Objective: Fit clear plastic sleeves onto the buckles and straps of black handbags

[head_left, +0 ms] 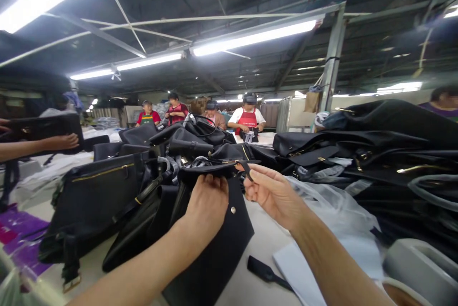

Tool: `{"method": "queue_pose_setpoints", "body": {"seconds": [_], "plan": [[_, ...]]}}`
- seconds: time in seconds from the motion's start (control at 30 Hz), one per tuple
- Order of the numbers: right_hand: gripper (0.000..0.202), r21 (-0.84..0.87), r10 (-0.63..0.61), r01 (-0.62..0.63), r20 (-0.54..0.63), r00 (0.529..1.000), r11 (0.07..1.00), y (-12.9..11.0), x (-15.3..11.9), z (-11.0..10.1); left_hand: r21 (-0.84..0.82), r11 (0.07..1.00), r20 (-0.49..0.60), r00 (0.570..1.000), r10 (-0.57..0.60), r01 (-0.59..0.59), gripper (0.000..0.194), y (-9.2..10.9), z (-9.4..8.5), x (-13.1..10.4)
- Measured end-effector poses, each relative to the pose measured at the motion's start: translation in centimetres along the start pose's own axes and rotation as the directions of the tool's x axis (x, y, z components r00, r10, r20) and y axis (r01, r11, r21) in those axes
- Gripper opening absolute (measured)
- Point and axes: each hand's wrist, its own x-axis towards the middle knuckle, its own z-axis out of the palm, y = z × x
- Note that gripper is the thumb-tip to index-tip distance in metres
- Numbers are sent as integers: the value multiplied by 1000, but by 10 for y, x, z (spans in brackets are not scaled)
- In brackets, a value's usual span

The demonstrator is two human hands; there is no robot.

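Observation:
A black leather handbag (229,249) stands tilted on the table in front of me, a round metal snap showing on its hanging flap. My left hand (209,201) is closed on the upper edge of this bag, its fingertips partly hidden under the rim. To the right, my right hand (268,189) pinches a short black strap (246,170) at the bag's top right corner, between thumb and forefinger. Below the right hand lies a black tool with a flat, wide end (265,270), its exact kind unclear.
Black bags (103,187) crowd the left, and a tall pile of bags (358,153) fills the right. Clear plastic wrap (332,206), white paper (296,268) and a grey tape dispenser-like object (422,268) lie at right. A co-worker's hand (66,142) holds a bag at far left; several people work behind.

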Motion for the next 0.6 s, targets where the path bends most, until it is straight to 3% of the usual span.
{"method": "queue_pose_setpoints", "body": {"seconds": [0.13, 0.27, 0.37, 0.43, 0.53, 0.6], "plan": [[42, -145, -86, 84, -5, 996, 986, 15, 12, -20, -111, 990, 113, 991, -69, 82, 18, -16, 12, 25], [55, -334, -133, 106, -60, 989, 937, 32, 18, -49, -329, 943, 35, 998, 52, -37, 18, -37, 22, 29], [65, -418, -147, 140, 16, 989, 897, 33, 22, -59, -629, 761, -48, 985, 166, -159, 21, -42, 20, 28], [70, -480, -190, 204, 80, 979, 853, 28, 24, -58, -750, 641, -38, 978, 207, -165, 24, -41, 16, 28], [69, -561, -276, 269, 75, 958, 783, 23, 21, -52, -846, 528, 4, 989, 150, -76, 28, -38, 14, 30], [56, -628, -274, 209, -7, 962, 750, 27, 13, -49, -898, 437, 82, 994, 77, 41, 30, -40, 16, 31]]}}
